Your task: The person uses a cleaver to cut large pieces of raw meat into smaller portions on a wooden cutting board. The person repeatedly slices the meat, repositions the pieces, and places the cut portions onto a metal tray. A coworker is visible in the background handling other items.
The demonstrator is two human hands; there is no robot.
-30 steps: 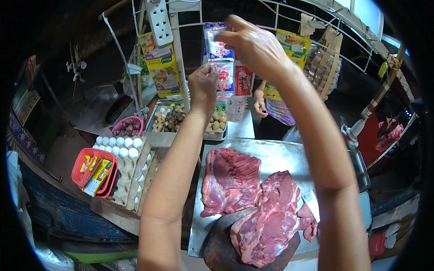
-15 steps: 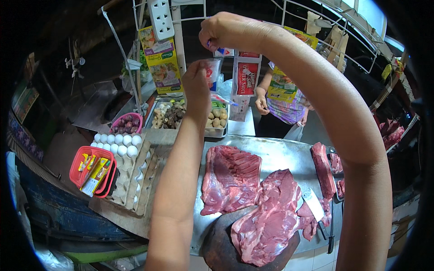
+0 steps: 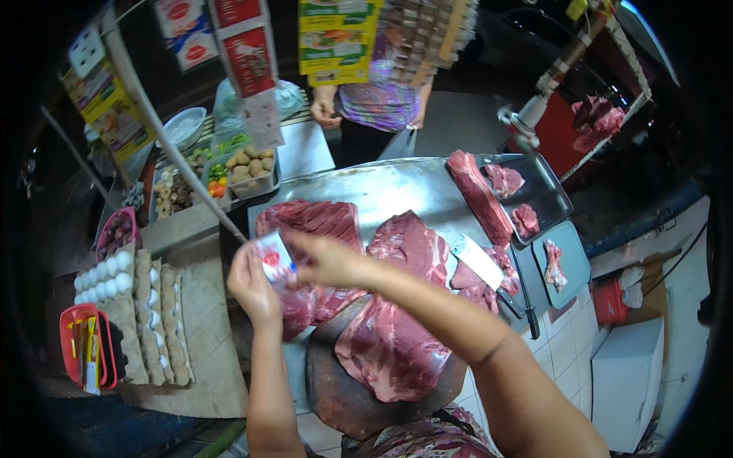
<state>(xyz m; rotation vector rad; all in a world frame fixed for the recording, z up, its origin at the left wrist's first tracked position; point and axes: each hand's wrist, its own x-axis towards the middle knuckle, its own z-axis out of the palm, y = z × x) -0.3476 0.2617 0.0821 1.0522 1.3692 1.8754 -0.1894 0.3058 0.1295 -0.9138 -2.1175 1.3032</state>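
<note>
My left hand [image 3: 252, 278] and my right hand [image 3: 324, 259] are together over the meat, both holding a small white sachet [image 3: 270, 256] with red and blue print. Beneath them lies a slab of red meat [image 3: 301, 214]; to its right a larger cut [image 3: 393, 359] rests on a round dark wooden board [image 3: 332, 385]. Beyond that, a cleaver [image 3: 479, 261] lies on the metal tray [image 3: 366, 183] beside a long-handled knife [image 3: 528, 305], scraps and a long strip of meat [image 3: 477, 195]. My forearms come up from the lower edge.
Egg cartons [image 3: 164, 320], red containers [image 3: 76, 343] and vegetable bins [image 3: 252, 183] stand left. Sachet strips [image 3: 340, 38] hang from a rack. Another person [image 3: 378, 107] stands across the counter, hands low. Meat trays [image 3: 566, 259] sit right, near a red box [image 3: 607, 298].
Both my hands have come down from the hanging strips to above the meat, now with a loose sachet between them. The view has tilted, shifting the rack and trays within the picture.
</note>
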